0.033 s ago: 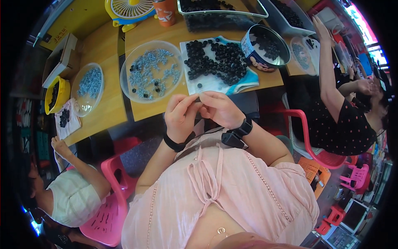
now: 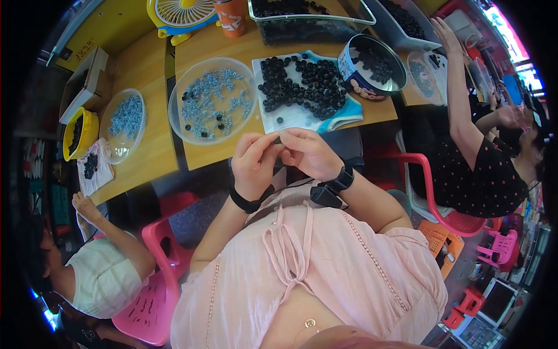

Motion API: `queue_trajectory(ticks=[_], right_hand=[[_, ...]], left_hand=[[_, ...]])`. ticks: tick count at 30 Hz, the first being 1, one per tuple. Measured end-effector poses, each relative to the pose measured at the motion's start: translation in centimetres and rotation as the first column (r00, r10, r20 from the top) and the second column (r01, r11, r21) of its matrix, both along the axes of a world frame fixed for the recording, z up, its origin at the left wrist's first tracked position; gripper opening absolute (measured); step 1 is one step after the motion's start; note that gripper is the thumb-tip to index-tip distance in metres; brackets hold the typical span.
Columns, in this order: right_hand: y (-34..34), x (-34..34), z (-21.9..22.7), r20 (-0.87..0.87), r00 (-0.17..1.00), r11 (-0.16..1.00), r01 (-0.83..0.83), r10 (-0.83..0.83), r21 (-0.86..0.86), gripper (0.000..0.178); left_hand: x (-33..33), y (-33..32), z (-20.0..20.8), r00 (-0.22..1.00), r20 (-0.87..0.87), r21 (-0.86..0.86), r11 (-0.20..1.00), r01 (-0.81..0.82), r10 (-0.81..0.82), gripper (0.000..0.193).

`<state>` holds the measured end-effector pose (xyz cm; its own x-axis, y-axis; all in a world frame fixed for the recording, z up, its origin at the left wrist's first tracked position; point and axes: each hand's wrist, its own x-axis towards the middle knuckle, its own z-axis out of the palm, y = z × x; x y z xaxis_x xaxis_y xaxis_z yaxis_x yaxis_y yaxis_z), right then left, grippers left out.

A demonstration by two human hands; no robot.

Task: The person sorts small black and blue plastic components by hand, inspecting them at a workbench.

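My left hand (image 2: 254, 166) and my right hand (image 2: 312, 152) meet at the near edge of the table, thumbs and fingertips pinched together. Between them shows a small black round part (image 2: 278, 140), mostly covered by the fingers. Just beyond lies a white and turquoise cloth (image 2: 349, 109) strewn with many black round parts (image 2: 305, 87); one of these sits apart near the cloth's front edge. To the left of the cloth, a clear round lid (image 2: 173, 110) holds small bluish metal springs (image 2: 203, 110) and a few black parts.
A round tin (image 2: 363, 85) and clear plastic bins (image 2: 314, 22) hold more black parts. At the back stand a small fan (image 2: 185, 11) and an orange cup (image 2: 230, 18). Co-workers sit to the left (image 2: 110, 267) and right (image 2: 482, 168), with another spring-filled lid (image 2: 141, 122) and a yellow bowl (image 2: 89, 132) leftward.
The right-hand co-worker's raised hand has shifted slightly to the left. My own hands keep their place and pinch.
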<state>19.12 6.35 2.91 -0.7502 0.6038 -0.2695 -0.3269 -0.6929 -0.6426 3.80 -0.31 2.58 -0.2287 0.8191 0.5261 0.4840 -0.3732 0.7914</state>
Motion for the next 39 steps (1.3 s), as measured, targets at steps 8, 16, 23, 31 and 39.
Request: queue_trajectory(ticks=[8, 16, 23, 31, 39], right_hand=[[1.7, 2.0, 1.4, 0.327, 0.937, 0.938, 0.001, -0.121, 0.346, 0.026], [12.6, 9.7, 5.9, 0.157, 0.262, 0.067, -0.322, -0.952, 0.944, 0.028], [12.7, 11.9, 1.5, 0.478, 0.186, 0.146, -0.805, -0.859, 0.575, 0.022], [13.5, 9.5, 0.1, 0.444, 0.172, 0.132, -0.808, -0.879, 0.574, 0.024], [14.0, 8.6, -0.6, 0.389, 0.233, 0.101, -0.733, -0.891, 0.672, 0.013]], left_hand=[[0.3, 1.0, -0.2, 0.994, 0.069, -0.054, 0.995, 0.083, -0.08, 0.027], [-0.6, 2.3, -4.0, 0.964, -0.178, -0.13, 0.976, 0.175, -0.197, 0.019], [-0.7, 2.4, -4.0, 0.964, -0.141, -0.172, 0.965, 0.199, -0.224, 0.015], [-0.7, 2.4, -4.1, 0.958, -0.17, -0.196, 0.961, 0.196, -0.23, 0.016], [-0.6, 2.4, -3.8, 0.966, -0.144, -0.168, 0.968, 0.189, -0.214, 0.014]])
